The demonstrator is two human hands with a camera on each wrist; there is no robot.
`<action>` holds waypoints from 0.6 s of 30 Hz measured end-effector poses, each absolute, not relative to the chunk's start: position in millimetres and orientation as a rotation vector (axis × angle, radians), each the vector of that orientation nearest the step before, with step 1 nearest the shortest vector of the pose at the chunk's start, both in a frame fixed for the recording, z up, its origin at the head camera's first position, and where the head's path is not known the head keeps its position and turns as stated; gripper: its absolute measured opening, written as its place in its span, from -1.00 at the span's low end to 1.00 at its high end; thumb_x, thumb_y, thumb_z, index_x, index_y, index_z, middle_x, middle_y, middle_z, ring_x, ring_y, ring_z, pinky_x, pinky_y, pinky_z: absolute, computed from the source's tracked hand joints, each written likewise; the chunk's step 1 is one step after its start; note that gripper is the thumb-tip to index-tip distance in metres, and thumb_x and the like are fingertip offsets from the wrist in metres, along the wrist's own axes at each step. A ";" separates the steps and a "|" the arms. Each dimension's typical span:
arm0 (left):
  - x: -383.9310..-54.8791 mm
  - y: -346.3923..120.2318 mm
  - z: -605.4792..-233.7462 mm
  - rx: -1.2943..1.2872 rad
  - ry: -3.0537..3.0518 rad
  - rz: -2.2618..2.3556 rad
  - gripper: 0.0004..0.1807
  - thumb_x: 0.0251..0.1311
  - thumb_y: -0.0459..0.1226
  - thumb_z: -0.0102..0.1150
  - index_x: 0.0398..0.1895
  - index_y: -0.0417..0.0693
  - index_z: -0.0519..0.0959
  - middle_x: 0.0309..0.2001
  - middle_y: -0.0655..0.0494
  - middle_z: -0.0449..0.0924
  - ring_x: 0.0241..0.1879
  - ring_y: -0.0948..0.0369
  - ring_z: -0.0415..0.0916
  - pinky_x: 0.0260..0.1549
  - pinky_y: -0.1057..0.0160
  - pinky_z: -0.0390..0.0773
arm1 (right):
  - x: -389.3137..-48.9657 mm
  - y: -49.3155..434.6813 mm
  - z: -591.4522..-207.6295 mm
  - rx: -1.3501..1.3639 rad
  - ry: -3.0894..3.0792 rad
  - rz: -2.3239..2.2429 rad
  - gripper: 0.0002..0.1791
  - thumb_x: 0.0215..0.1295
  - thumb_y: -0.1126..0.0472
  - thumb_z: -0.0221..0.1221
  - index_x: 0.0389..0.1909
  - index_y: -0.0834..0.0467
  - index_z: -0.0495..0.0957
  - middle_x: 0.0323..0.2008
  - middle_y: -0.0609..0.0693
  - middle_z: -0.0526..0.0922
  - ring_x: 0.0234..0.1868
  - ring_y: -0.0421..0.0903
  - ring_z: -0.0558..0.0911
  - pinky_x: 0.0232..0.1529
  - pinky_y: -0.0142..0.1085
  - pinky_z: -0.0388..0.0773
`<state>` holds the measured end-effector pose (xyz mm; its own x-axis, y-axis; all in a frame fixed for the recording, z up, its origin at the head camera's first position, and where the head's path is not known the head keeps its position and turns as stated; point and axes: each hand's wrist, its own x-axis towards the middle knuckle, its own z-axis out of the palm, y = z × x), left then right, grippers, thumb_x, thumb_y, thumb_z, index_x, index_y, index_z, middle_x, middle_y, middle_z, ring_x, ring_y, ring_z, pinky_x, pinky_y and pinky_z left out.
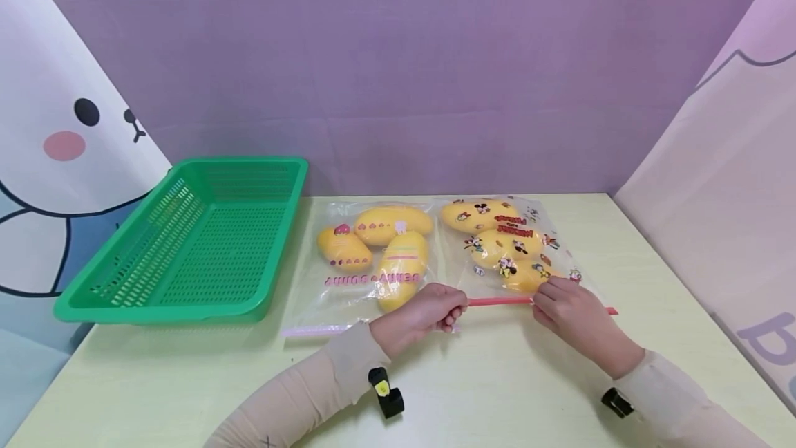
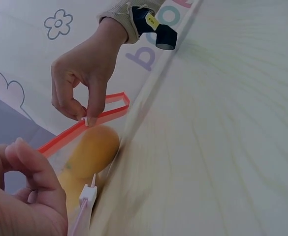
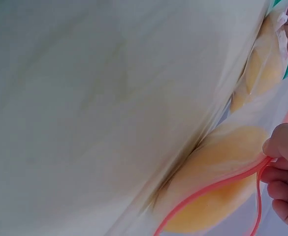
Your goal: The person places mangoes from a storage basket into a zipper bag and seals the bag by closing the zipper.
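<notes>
In the head view, my left hand (image 1: pixel 429 310) grips the left end of the red zip strip (image 1: pixel 500 301) on a clear zip bag (image 1: pixel 457 275) printed with cartoon figures. Yellow mangoes (image 1: pixel 485 216) lie inside it. My right hand (image 1: pixel 569 310) pinches the same strip further right. In the left wrist view a small white slider (image 2: pixel 85 121) sits between the right fingertips. Right of that slider the strip's two edges stand apart in a loop, as the right wrist view also shows. A second zip bag (image 1: pixel 311 303) holding mangoes (image 1: pixel 393 225) lies beside the left hand.
A green plastic basket (image 1: pixel 264 275) stands on the left of the pale table (image 1: pixel 186 379), with nothing seen inside it. The second bag's purple strip (image 1: pixel 314 331) has a white slider (image 2: pixel 88 192). A purple curtain (image 1: pixel 398 75) hangs behind.
</notes>
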<state>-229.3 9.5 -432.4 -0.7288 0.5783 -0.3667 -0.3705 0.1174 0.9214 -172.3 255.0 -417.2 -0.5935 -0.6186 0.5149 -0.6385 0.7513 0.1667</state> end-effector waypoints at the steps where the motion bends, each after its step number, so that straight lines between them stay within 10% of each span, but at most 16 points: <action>1: -229.5 9.6 -431.9 0.210 1.693 1.702 -0.78 0.09 -0.37 0.00 -0.70 -0.09 0.41 -0.75 0.23 0.27 -0.77 0.38 0.17 -0.76 0.52 0.30 | -172.6 256.1 -416.9 0.945 -2.389 0.050 -0.62 0.38 0.12 -0.02 -0.54 0.20 0.60 -0.53 -0.02 0.58 -0.48 -0.09 0.47 -0.46 -0.24 0.54; 3: -230.1 9.4 -431.0 0.218 1.696 1.701 -0.77 0.09 -0.37 0.00 -0.70 -0.08 0.40 -0.75 0.23 0.27 -0.77 0.38 0.17 -0.76 0.52 0.30 | -173.3 258.1 -416.3 0.940 -2.393 0.049 -0.63 0.38 0.11 -0.01 -0.54 0.19 0.60 -0.53 -0.02 0.58 -0.47 -0.09 0.48 -0.45 -0.23 0.54; 7: -231.1 8.4 -429.2 0.226 1.703 1.700 -0.75 0.11 -0.37 0.01 -0.71 -0.07 0.40 -0.74 0.23 0.27 -0.76 0.38 0.18 -0.75 0.52 0.30 | -174.3 262.0 -414.7 0.921 -2.415 0.035 -0.82 -0.25 0.37 0.38 -0.53 0.20 0.61 -0.51 -0.01 0.60 -0.45 -0.09 0.50 -0.43 -0.23 0.55; 18: -226.7 7.5 -431.5 0.216 1.724 1.699 -0.72 0.11 -0.37 0.00 -0.74 -0.04 0.37 -0.75 0.23 0.26 -0.77 0.36 0.17 -0.74 0.51 0.29 | -171.3 273.1 -422.2 0.883 -2.399 0.023 -0.90 -0.04 0.27 0.17 -0.54 0.22 0.61 -0.56 -0.02 0.59 -0.49 -0.12 0.48 -0.47 -0.27 0.50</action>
